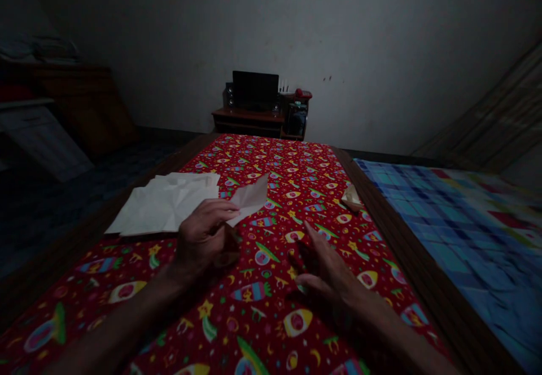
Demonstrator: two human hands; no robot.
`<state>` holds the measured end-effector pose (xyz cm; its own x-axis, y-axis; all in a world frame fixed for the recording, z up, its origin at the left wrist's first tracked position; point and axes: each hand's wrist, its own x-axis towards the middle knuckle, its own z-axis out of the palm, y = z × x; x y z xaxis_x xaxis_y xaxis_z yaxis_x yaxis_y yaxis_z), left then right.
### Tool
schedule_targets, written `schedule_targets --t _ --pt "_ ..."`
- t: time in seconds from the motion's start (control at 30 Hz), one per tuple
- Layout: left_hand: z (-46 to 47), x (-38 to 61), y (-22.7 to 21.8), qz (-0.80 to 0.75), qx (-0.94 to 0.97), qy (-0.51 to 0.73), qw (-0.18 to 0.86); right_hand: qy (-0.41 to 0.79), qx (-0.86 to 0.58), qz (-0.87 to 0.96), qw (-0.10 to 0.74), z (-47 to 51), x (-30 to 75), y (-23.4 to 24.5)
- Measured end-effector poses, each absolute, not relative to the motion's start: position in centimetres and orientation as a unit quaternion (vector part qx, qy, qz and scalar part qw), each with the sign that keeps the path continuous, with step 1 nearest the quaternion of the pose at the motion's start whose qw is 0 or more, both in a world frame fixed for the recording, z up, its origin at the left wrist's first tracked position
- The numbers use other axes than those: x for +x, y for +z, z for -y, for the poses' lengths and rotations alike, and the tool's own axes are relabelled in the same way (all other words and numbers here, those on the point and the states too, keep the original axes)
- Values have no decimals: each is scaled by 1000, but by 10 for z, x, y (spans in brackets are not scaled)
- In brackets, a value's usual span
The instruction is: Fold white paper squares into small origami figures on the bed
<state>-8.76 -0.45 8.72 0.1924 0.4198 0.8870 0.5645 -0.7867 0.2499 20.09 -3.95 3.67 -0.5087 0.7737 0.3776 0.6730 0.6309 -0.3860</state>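
Note:
My left hand (pixel 204 232) pinches the near corner of a creased sheet of paper (pixel 250 197), which rises at an angle above the red patterned cloth (pixel 262 296). Left of that hand lies a stack of white paper sheets (pixel 163 203) with fold creases on top. My right hand (pixel 326 265) hovers over or rests lightly on the cloth; I cannot tell which. Its thumb and fingers are apart and it holds nothing. Beyond it, by the cloth's right edge, sits a small folded paper piece (pixel 351 197).
A bed or mat with blue plaid covering (pixel 427 222) lies to the right. Against the far wall a low stand (pixel 248 116) carries a dark monitor (pixel 256 88) and speakers. Wooden cabinets (pixel 80 104) stand at the left. The room is dim.

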Motion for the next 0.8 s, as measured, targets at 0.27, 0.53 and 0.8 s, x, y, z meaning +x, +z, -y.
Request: schedule_targets --t 0.27,0.53,0.8 --pt "6 -49 91 185 -864 -468 11 30 -485 743 460 21 176 50" --pt "19 -64 47 136 -893 -420 -85 -85 -351 865 349 35 213 20" --pt "39 -82 25 207 -870 -432 -117 -107 -267 901 324 72 204 27"
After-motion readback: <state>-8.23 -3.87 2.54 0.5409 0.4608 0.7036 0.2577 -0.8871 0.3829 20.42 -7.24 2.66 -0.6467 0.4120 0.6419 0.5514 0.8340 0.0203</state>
